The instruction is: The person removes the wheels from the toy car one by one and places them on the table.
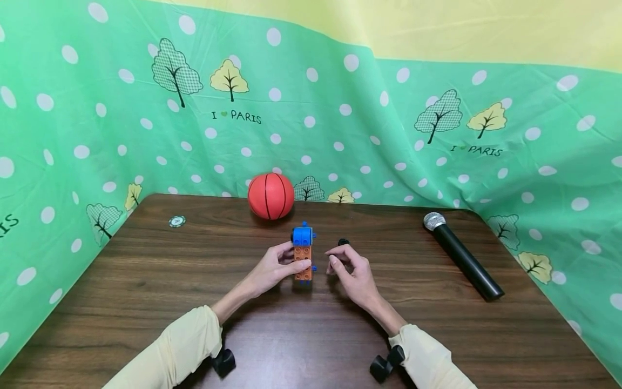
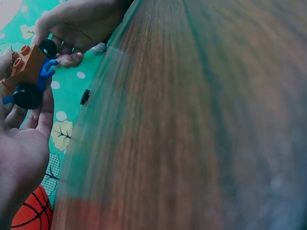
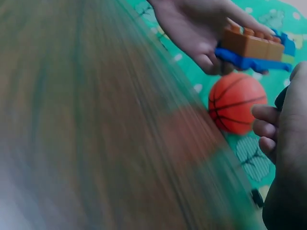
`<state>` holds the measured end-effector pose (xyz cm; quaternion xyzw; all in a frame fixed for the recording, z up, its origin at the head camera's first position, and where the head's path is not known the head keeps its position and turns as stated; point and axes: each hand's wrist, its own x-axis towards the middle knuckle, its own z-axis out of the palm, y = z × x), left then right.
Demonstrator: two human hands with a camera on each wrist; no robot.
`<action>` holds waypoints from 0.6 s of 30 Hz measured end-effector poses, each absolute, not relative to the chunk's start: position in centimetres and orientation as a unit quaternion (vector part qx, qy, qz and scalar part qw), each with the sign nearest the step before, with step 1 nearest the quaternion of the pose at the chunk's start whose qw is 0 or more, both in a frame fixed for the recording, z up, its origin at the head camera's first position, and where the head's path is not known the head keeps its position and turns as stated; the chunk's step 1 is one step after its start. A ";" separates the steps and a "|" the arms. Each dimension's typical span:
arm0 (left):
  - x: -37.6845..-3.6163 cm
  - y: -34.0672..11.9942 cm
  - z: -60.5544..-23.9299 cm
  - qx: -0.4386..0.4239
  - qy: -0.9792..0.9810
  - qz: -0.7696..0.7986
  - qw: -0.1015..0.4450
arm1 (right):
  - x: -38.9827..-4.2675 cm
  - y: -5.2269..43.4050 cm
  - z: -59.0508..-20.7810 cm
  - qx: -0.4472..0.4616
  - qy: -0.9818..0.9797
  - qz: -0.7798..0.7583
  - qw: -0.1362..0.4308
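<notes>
Sleeves: pale yellow cuffs point(image 1: 187, 337) are being shown nearest the camera, with a black wrist mount under each forearm.
Poker chip: a small green and white chip point(image 1: 177, 221) is lying flat at the far left of the wooden table point(image 1: 146, 281), well apart from both hands.
Left hand: the left hand point(image 1: 274, 268) is being held just above the table, fingers and thumb curled round the brick model's orange body, pinching it from the side.
Brick model: the toy-brick model point(image 1: 303, 254) is being held near the table's middle, an orange studded block with a blue block at its far end, blue axle pieces and, in the left wrist view, a black wheel point(image 2: 26, 96) already fitted.
Basketball: a small orange basketball point(image 1: 270, 195) is resting behind the model against the green dotted backdrop.
Right hand: the right hand point(image 1: 352, 270) is being held just beside the model, not touching it, fingers curled; a small black wheel point(image 1: 343, 241) is being pinched at the fingertips.
Microphone: a black microphone point(image 1: 461, 255) with a silver head is lying at the right, well apart.
Handling: the model is judged light, rigid and smooth-sided, apt to come apart at its joints if twisted; hold is best taken across the orange block's flat sides, clear of the thin blue axles.
</notes>
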<state>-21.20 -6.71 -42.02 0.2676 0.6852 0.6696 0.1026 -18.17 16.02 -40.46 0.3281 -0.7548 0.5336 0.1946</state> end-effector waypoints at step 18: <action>-21.2 -6.9 -42.1 0.268 0.684 0.670 0.109 | -22.5 21.0 -43.8 0.263 -0.807 0.460 0.262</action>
